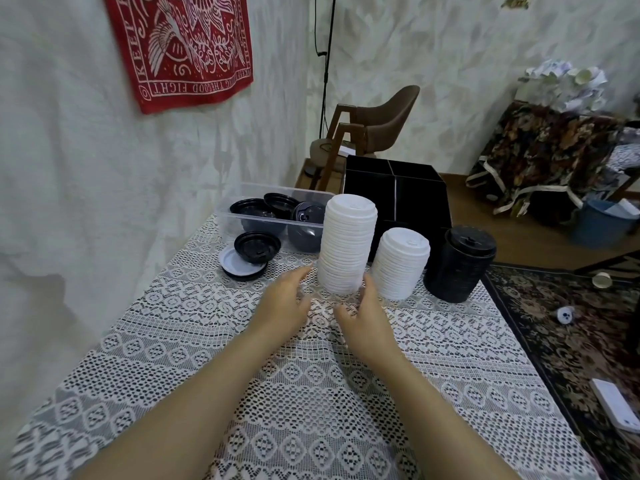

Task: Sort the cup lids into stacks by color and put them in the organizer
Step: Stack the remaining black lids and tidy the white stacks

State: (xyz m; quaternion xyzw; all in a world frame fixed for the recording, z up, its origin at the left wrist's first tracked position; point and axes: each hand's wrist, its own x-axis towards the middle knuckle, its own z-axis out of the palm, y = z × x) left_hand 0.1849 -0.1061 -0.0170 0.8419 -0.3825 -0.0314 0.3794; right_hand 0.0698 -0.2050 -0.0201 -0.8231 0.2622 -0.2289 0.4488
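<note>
A tall stack of white lids (pixel 347 244) stands mid-table, leaning slightly. My left hand (pixel 285 304) lies just left of its base with fingers stretched toward it, holding nothing. My right hand (pixel 363 315) is at the right of the base, one finger up against the lowest lids and the other fingers loosely bent. A shorter white stack (pixel 400 263) and a black stack (pixel 459 265) stand to the right. The black organizer (pixel 420 199) sits behind them. A loose black lid (pixel 257 246) rests on a white lid (pixel 232 265) at the left.
A clear plastic bin (pixel 242 218) holding several black lids stands at the back left against the wall. The lace-covered table (pixel 311 393) ends at the right above a patterned rug (pixel 568 327). A chair (pixel 374 126) stands behind the table.
</note>
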